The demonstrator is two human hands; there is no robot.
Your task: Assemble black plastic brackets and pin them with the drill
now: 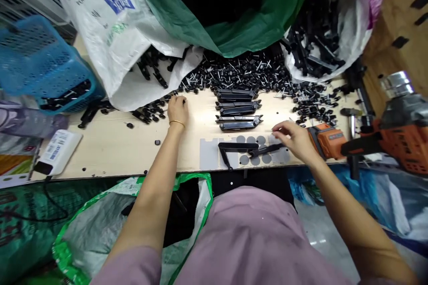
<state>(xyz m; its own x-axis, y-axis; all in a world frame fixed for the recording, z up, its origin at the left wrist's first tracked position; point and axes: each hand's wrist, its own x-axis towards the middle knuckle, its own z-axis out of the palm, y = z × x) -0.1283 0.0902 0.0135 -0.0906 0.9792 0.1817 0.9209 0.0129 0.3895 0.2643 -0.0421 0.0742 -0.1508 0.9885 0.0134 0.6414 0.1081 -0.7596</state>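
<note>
My left hand (pixel 178 110) is at the edge of the heap of small black parts, its fingers curled down; a small dark piece shows at the fingertips, too small to name. My right hand (pixel 296 139) hovers over the right part of the bench with thumb and forefinger drawn together; what they pinch, if anything, cannot be made out. Just left of it lies a hinged black plastic arm (pixel 238 147), with another black piece (pixel 266 149) across its right end. Beyond them several folded black arms (pixel 239 122) lie stacked in rows.
Small black parts with metal pins (pixel 240 71) spread along the bench's back. A white sack (pixel 133 62), green bag (pixel 214 31) and white bag of black parts (pixel 354 31) stand behind. An orange power drill (pixel 401 129) is right; a blue basket (pixel 50 67) and white device (pixel 59 151) are left.
</note>
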